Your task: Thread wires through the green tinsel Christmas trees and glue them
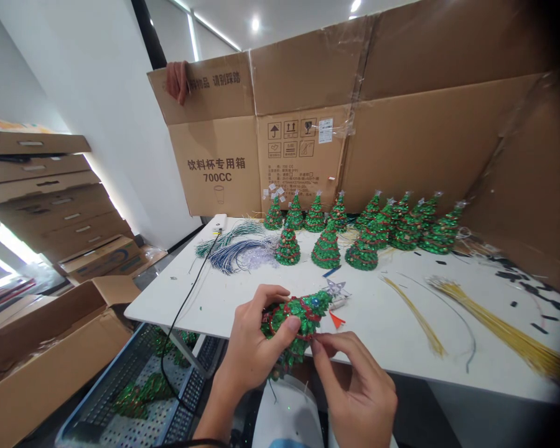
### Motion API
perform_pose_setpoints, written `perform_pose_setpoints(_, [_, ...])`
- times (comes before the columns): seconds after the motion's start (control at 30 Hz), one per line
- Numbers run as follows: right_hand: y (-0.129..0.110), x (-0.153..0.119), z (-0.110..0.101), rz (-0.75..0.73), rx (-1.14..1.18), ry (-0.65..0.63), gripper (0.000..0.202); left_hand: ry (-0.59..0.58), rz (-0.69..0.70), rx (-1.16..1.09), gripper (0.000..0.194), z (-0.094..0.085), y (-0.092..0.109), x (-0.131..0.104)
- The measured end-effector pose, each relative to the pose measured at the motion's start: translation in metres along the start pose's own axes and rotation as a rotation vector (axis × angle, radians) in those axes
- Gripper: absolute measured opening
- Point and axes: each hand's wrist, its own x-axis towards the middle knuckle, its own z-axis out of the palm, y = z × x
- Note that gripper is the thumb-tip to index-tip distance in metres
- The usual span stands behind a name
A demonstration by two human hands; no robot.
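A small green tinsel Christmas tree (303, 306) with red bead garland and a silver star (335, 289) is tilted over the table's front edge, its tip toward the upper right. My left hand (256, 336) is wrapped round its body, the thumb pressing on the near side. At the tree's lower right side, the thumb and forefinger of my right hand (354, 373) are pinched together at the red bead garland (303, 336). What exactly lies between those fingertips is hidden. Just beyond the tree, a small orange-red piece (336, 320) lies on the table.
Several finished-looking trees (325, 246) stand along the back of the white table (177, 298). Bundles of blue wire (236, 254) and gold wire (499, 326) lie left and right. Cardboard (303, 155) walls the back. A blue crate (135, 373) with trees stands below left; a black cable (186, 302) crosses the table.
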Motion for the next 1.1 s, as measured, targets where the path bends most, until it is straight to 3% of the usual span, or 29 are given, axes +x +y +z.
perform_pose_setpoints(0.23, [0.0027,-0.0015,-0.0014,0.072,0.076,-0.008,0.011,0.001,0.008,-0.011,0.028,0.0002,0.0011,-0.0002])
perform_pose_setpoints(0.63, [0.0032,-0.0003,0.0035,-0.322,-0.261,0.084,0.025,0.003,0.0,-0.003,0.029,-0.001,0.0015,0.0014])
perform_pose_setpoints(1.1, [0.0042,-0.0002,0.0044,-0.343,-0.33,0.075,0.02,-0.007,-0.001,0.037,0.026,-0.0018,0.0025,0.0018])
